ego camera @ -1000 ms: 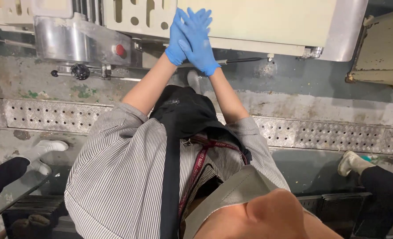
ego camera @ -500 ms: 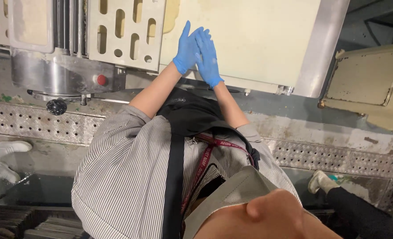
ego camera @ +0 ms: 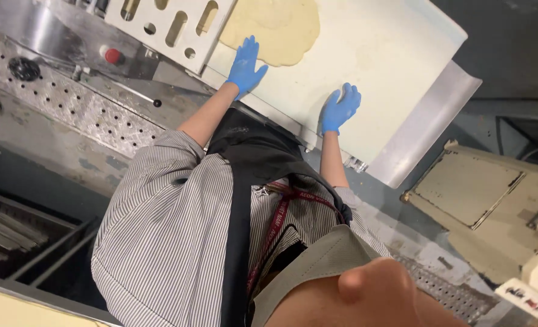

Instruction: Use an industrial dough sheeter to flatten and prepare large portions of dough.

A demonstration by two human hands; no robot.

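Note:
A flat sheet of pale dough [ego camera: 275, 27] lies on the white conveyor belt [ego camera: 378, 66] of a dough-rolling machine. My left hand [ego camera: 245, 65], in a blue glove, rests flat on the belt with fingers spread, its fingertips right at the near edge of the dough. My right hand [ego camera: 340, 109], also blue-gloved, sits on bare belt further right, near the front edge, fingers loosely bent and holding nothing. My striped shirt, black apron and red lanyard fill the lower part of the view.
A white slotted guard [ego camera: 166, 27] covers the rollers left of the dough. A red button [ego camera: 112, 56] and a black knob [ego camera: 23, 68] sit by a perforated metal panel [ego camera: 69, 106]. A beige metal box [ego camera: 475, 194] stands right; dark trays [ego camera: 8, 227] lie lower left.
My hands were pressed together in front of me; now they are apart and lie on the belt. The view has swung, and the dough has come into sight.

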